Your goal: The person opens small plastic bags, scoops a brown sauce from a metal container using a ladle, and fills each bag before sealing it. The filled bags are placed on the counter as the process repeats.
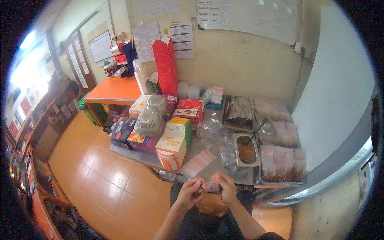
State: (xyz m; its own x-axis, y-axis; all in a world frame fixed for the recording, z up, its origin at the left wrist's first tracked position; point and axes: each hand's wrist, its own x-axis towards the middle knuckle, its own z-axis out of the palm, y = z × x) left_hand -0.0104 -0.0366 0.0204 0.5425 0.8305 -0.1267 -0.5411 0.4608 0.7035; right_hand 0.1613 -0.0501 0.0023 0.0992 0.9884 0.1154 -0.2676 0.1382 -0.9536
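Note:
In front of my lap, my left hand (pixel 189 192) and my right hand (pixel 226 188) pinch a small clear plastic bag (pixel 211 187) between them. One side of the bag is in each hand's fingers, and something dark seems to show at its lower edge, too blurred to name. Just beyond my hands, flat plastic zip bags with red lines (pixel 198 162) lie at the table's front edge. Behind my right hand stands a steel food pan (pixel 256 165) of reddish-brown sauce (pixel 246 152). A dark-handled utensil (pixel 258 130) leans in it.
Filled bags (pixel 282 162) line a metal tray at right. Another tray (pixel 238 128) holds packed sachets. Printed cartons (pixel 172 139), clear plastic lids (pixel 149 121) and a tall red stack of paper boxes (pixel 166 67) occupy the left side. An orange table (pixel 117 88) stands beyond.

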